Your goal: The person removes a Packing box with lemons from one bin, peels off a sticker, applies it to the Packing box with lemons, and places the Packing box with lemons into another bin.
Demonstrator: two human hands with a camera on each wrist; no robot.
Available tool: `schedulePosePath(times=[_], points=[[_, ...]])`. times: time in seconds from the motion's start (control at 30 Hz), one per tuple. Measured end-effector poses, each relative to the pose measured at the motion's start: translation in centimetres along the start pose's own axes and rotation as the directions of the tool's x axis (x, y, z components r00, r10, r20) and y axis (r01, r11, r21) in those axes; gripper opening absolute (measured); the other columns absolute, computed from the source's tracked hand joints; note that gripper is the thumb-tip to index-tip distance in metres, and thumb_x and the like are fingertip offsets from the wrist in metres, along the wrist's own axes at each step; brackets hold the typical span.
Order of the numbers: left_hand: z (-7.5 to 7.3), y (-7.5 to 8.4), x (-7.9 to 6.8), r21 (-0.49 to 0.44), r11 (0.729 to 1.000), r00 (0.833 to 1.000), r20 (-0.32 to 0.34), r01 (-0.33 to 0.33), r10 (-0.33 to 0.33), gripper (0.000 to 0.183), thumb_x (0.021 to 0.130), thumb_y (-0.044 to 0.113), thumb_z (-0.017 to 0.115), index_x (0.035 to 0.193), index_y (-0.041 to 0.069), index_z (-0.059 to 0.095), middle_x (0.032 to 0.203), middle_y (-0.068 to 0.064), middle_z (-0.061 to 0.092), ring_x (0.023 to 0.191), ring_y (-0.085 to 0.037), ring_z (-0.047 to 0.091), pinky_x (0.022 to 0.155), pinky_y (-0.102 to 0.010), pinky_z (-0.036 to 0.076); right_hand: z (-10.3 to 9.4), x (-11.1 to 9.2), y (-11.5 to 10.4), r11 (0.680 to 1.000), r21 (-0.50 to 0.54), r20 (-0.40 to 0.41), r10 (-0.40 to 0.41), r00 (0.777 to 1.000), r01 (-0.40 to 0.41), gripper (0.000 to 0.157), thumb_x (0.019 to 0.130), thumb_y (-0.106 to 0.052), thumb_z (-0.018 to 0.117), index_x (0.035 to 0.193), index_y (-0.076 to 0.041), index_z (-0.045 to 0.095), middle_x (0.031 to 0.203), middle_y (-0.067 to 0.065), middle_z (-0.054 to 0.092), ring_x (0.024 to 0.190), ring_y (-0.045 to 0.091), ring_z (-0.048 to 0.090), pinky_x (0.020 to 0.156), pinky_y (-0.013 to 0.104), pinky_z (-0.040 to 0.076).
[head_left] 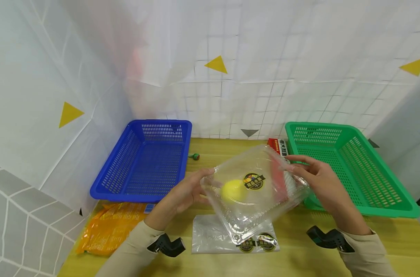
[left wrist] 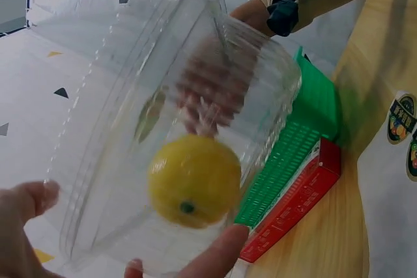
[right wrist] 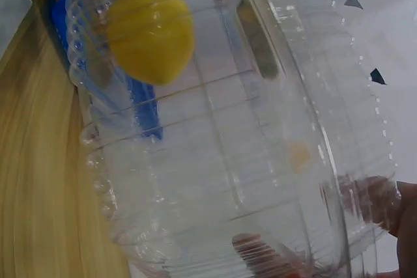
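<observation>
A clear plastic clamshell box (head_left: pixel 244 221) is held tilted above the table, a round dark fruit label (head_left: pixel 254 181) on its lid. Inside rests a yellow lemon (left wrist: pixel 194 180), towards the left-hand side. My left hand (head_left: pixel 182 192) grips the box's left corner, thumb on one face and fingers on the other. At the opposite corner, my right hand (head_left: pixel 322 182) holds the edge between thumb and fingers. Through the plastic, the right wrist view shows the same lemon (right wrist: pixel 151 34). Under the box lies a flat glossy sheet (head_left: pixel 211 234) bearing similar round labels.
A blue basket (head_left: pixel 106 159) stands at the left and a green basket (head_left: pixel 369 211) at the right. Beside the green one lies a red box (head_left: pixel 273 143), partly behind the clamshell. An orange packet (head_left: pixel 114 231) lies front left; a small lollipop (head_left: pixel 195 156) is near the blue basket.
</observation>
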State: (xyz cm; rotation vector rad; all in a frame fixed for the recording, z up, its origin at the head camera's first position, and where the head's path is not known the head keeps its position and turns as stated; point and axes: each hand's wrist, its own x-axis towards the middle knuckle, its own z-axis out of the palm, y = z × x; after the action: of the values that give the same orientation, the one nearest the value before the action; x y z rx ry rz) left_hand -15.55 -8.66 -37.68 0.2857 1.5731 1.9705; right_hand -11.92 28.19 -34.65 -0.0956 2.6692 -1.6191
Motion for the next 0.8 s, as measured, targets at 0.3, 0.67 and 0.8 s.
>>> schedulePosePath(times=[0.3,0.67,0.8], points=[[1.0,-1.0,0.8,-0.035,0.999,0.999,0.031,-0.038,0.039,0.037,0.1,0.034,0.058,0.122,0.004,0.053,0.116,-0.019,0.064,0.092,-0.034,0.073,0.079,-0.054,0.06,-1.3,-0.5,1.6,1.0,0.019,-0.144,-0.012,0.989,0.014,0.05,0.108,-0.045,0.054,0.146,-0.013,0.059,0.137,-0.002,0.061,0.114,0.013,0.055,0.083,0.018,0.052],[2.7,-0.4,1.9,-0.051,0.994,0.996,0.014,-0.092,0.093,0.044,0.1,0.034,0.054,0.131,0.002,0.053,0.12,-0.018,0.053,0.094,-0.031,0.069,0.082,-0.057,0.059,-6.4,-3.2,6.5,0.971,0.228,-0.722,0.121,0.681,0.069,0.022,0.101,-0.018,0.069,0.12,-0.007,0.075,0.099,-0.012,0.07,0.081,0.003,0.06,0.063,0.01,0.049],[3.1,-0.1,2.9,-0.046,0.994,0.995,0.013,-0.098,0.099,0.045,0.102,0.036,0.055,0.131,0.002,0.055,0.122,-0.02,0.052,0.093,-0.031,0.068,0.082,-0.057,0.059,-8.0,-4.2,9.2,0.984,0.068,-0.877,0.137,0.46,-0.164,0.022,0.105,-0.03,0.058,0.123,-0.029,0.07,0.105,-0.023,0.05,0.085,-0.007,0.044,0.064,0.01,0.032]])
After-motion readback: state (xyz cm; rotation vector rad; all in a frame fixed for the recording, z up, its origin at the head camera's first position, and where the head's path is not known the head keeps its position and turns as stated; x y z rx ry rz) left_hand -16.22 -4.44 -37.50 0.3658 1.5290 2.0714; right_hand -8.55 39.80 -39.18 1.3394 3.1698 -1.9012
